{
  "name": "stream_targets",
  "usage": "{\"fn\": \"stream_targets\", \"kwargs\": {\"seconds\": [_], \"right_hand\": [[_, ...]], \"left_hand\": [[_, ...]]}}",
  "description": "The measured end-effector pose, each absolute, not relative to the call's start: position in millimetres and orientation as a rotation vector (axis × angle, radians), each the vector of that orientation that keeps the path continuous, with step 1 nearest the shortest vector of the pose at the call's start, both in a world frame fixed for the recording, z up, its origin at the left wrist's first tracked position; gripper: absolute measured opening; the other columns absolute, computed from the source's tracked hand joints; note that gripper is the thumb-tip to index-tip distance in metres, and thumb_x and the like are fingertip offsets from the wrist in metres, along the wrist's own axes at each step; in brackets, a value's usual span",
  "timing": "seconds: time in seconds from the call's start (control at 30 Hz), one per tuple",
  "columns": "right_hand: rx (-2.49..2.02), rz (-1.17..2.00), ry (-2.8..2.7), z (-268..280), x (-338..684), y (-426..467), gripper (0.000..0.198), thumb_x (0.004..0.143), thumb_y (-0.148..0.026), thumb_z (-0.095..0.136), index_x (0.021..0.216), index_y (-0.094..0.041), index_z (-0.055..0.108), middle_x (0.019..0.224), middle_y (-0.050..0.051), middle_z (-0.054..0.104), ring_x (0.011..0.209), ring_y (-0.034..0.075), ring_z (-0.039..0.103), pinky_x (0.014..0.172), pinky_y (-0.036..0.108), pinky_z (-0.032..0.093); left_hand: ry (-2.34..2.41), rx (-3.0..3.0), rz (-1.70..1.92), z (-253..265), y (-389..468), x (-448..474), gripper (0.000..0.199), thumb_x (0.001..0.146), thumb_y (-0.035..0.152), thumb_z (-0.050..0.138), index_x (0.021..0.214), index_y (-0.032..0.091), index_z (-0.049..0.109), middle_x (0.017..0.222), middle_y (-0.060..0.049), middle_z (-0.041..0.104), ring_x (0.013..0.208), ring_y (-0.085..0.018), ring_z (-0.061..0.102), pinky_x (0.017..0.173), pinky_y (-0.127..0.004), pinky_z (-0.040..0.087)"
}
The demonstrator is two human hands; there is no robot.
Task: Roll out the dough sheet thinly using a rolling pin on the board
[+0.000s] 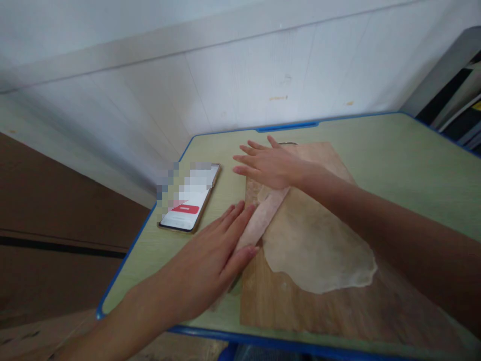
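Note:
A flat, thin sheet of pale dough (319, 250) lies on a wooden board (285, 306). Slanting along its left edge is a rolling pin (265, 215). The pin's middle is whitish; whether flour or wrapped dough covers it I cannot tell. My left hand (214, 255) lies flat over the pin's near end, thumb apart from the stretched fingers. Over the far end rests my right hand (270, 163), palm down and fingers spread. Both hands hide the pin's ends, apart from a dark sliver below the left one. My right forearm passes above the dough.
A phone (191, 198) with a lit screen lies left of the board on the pale green table (406, 165), which has a blue rim. Behind stands a white wall (240, 90). Dark, book-like items (458, 105) stand at the far right.

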State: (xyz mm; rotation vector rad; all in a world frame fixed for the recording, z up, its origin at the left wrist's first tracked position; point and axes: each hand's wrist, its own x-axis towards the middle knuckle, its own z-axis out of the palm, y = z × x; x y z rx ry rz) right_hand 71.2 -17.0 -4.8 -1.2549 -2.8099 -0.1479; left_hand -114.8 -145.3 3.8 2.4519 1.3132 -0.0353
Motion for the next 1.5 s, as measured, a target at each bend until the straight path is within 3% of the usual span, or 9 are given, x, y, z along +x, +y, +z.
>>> {"fn": "stream_targets", "kwargs": {"seconds": [0.27, 0.4, 0.47, 0.53, 0.7, 0.93, 1.07, 1.27, 1.5], "right_hand": [[-1.332, -0.136, -2.6, -10.0, 86.8, -40.5, 0.053, 0.101, -0.042, 0.019, 0.132, -0.015, 0.053, 0.144, 0.014, 0.048, 0.137, 0.032, 0.036, 0.108, 0.066, 0.019], [-1.423, -0.12, -2.519, -17.8, 121.1, -72.1, 0.052, 0.1, -0.039, 0.018, 0.136, -0.019, 0.049, 0.15, 0.012, 0.041, 0.14, 0.032, 0.03, 0.106, 0.069, 0.019], [-1.447, -0.099, -2.481, -20.4, 131.1, -80.8, 0.051, 0.1, -0.039, 0.019, 0.138, -0.021, 0.048, 0.153, 0.011, 0.036, 0.142, 0.034, 0.025, 0.104, 0.071, 0.022], [-1.463, -0.067, -2.453, -20.3, 131.5, -81.3, 0.05, 0.099, -0.04, 0.022, 0.139, -0.023, 0.047, 0.155, 0.01, 0.031, 0.143, 0.035, 0.021, 0.104, 0.071, 0.022], [-1.429, 0.069, -2.517, -9.3, 90.4, -57.6, 0.052, 0.099, -0.041, 0.028, 0.147, -0.024, 0.035, 0.158, 0.009, 0.022, 0.145, 0.033, 0.012, 0.109, 0.067, 0.016], [-1.183, 0.161, -2.621, -1.6, 35.1, -39.2, 0.063, 0.096, -0.054, 0.03, 0.15, -0.021, 0.029, 0.157, 0.011, 0.025, 0.145, 0.032, 0.014, 0.112, 0.065, 0.009], [-1.227, 0.183, -2.645, -4.3, 56.8, -41.9, 0.058, 0.099, -0.049, 0.025, 0.149, -0.02, 0.03, 0.157, 0.011, 0.025, 0.145, 0.034, 0.013, 0.111, 0.064, 0.012], [-1.231, 0.248, -2.663, -9.6, 78.4, -40.7, 0.058, 0.1, -0.042, 0.021, 0.152, -0.017, 0.02, 0.158, 0.009, 0.019, 0.145, 0.036, 0.009, 0.112, 0.062, 0.016], [-1.066, 0.31, -2.664, -2.4, 27.0, -41.9, 0.066, 0.098, -0.053, 0.021, 0.153, -0.017, 0.018, 0.158, 0.007, 0.022, 0.145, 0.03, 0.015, 0.115, 0.059, 0.012]], "left_hand": [[1.106, 2.788, 0.163, 3.6, -168.1, -97.6, 0.062, 0.098, 0.036, 0.034, 0.151, 0.013, 0.012, 0.158, -0.01, 0.015, 0.146, -0.022, 0.011, 0.115, -0.043, 0.03], [0.721, 3.042, 0.179, -4.8, -182.4, -74.9, 0.05, 0.095, 0.035, 0.043, 0.14, 0.013, 0.042, 0.15, -0.01, 0.039, 0.141, -0.026, 0.031, 0.112, -0.04, 0.036], [0.526, 3.158, 0.299, -14.7, -184.8, -65.6, 0.039, 0.097, 0.035, 0.041, 0.129, 0.016, 0.055, 0.137, -0.007, 0.056, 0.132, -0.022, 0.046, 0.111, -0.035, 0.035], [0.418, 3.227, 0.476, -23.6, -183.5, -59.7, 0.034, 0.098, 0.031, 0.04, 0.124, 0.021, 0.059, 0.13, -0.003, 0.063, 0.126, -0.018, 0.052, 0.111, -0.031, 0.033], [0.261, 3.251, 0.626, -24.6, -175.3, -54.8, 0.04, 0.1, 0.042, 0.031, 0.135, 0.032, 0.05, 0.137, 0.004, 0.056, 0.132, -0.015, 0.043, 0.108, -0.028, 0.034], [0.223, 3.253, 0.499, -13.2, -170.9, -46.1, 0.039, 0.1, 0.033, 0.031, 0.13, 0.024, 0.055, 0.128, 0.001, 0.063, 0.121, -0.015, 0.055, 0.1, -0.028, 0.043], [0.084, 3.235, 0.44, -5.6, -166.4, -31.3, 0.042, 0.1, 0.027, 0.026, 0.126, 0.017, 0.058, 0.13, 0.0, 0.062, 0.123, -0.016, 0.053, 0.1, -0.026, 0.042], [0.013, 3.127, 0.417, -6.6, -165.3, -13.3, 0.043, 0.1, 0.027, 0.024, 0.12, 0.018, 0.061, 0.126, 0.0, 0.064, 0.122, -0.016, 0.054, 0.097, -0.024, 0.044], [0.11, 3.054, 0.482, -25.3, -171.1, -21.2, 0.037, 0.1, 0.027, 0.03, 0.122, 0.017, 0.059, 0.125, -0.003, 0.063, 0.109, -0.019, 0.059, 0.092, -0.032, 0.047]]}}
